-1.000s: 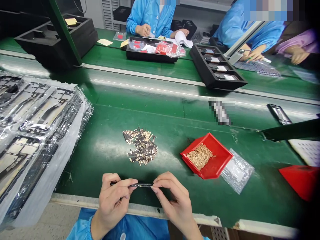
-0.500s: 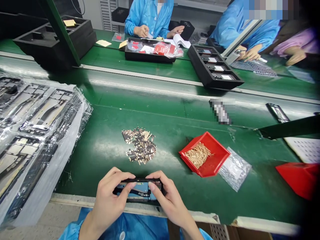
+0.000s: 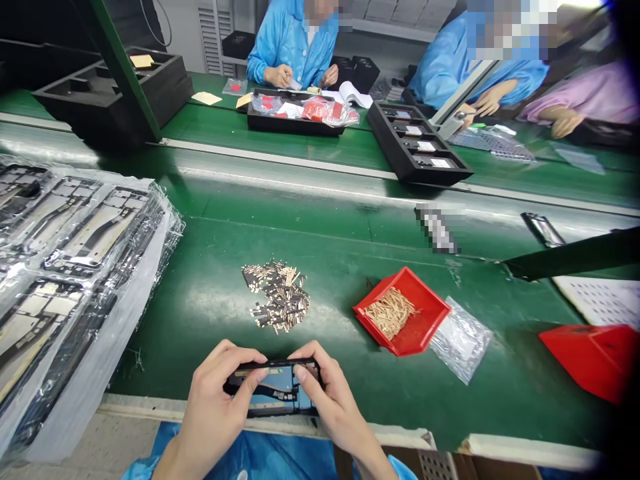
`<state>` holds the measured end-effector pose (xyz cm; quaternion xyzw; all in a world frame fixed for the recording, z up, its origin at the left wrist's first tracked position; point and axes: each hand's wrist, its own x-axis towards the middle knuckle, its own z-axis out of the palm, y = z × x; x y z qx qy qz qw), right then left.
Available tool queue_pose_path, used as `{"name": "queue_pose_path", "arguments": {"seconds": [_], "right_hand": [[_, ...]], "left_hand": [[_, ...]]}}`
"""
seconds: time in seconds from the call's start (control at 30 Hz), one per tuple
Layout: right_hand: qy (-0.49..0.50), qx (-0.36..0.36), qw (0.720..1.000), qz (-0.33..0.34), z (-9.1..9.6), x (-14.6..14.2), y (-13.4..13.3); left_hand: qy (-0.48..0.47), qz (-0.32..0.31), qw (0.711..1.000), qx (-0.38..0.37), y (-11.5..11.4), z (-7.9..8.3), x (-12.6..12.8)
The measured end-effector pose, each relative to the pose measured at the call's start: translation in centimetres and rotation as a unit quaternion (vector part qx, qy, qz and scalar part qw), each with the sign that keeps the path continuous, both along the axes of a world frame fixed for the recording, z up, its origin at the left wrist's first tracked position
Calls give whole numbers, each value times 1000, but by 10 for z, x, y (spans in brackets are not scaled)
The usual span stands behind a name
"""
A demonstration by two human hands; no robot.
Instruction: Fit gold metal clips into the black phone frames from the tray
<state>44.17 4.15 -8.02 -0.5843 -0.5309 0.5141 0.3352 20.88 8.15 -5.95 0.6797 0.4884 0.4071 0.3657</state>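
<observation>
A black phone frame [image 3: 274, 404] with a blue inner face and a dark flex cable lies sideways between my hands at the bench's near edge. My left hand [image 3: 223, 393] is closed on its left end, thumb over the inner face and fingers along the far edge. Closed round the right end is my right hand [image 3: 327, 393], its thumb pressed on the inside near the top right. Just beyond the frame lies a loose pile of small dark and gold strips [image 3: 280, 297]. To the right, a red scoop-shaped bin [image 3: 425, 313] holds thin tan pieces.
Clear plastic trays of phone frames [image 3: 95, 227] are stacked at left. A plastic bag [image 3: 463, 340] lies by the red bin, with another red bin [image 3: 590, 357] farther right. Black boxes [image 3: 420, 170] stand across the belt, where co-workers in blue [image 3: 295, 47] and pink sleeves sit.
The view has shifted slightly, and the phone frame is tilted so more of its inner face shows. Both hands keep their hold. Across the belt, the co-workers' hands have moved.
</observation>
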Motion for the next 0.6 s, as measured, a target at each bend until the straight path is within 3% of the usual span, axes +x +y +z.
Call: {"name": "queue_pose_path", "arguments": {"seconds": [0.1, 0.17, 0.27, 0.4, 0.5, 0.6], "right_hand": [[-20, 15, 994, 108, 19, 7, 18], [-31, 48, 989, 138, 29, 11, 38], [-4, 101, 994, 36, 28, 18, 84], [25, 126, 979, -158, 0, 27, 167], [49, 122, 962, -239, -17, 31, 228], [62, 147, 945, -287, -19, 34, 267]], "left_hand": [[14, -12, 999, 34, 1, -4, -9], [48, -8, 996, 70, 2, -7, -16], [117, 57, 986, 103, 1, -10, -24], [132, 119, 981, 81, -1, -11, -31], [113, 100, 985, 87, 0, -17, -34], [75, 44, 990, 116, -4, -26, -29]]}}
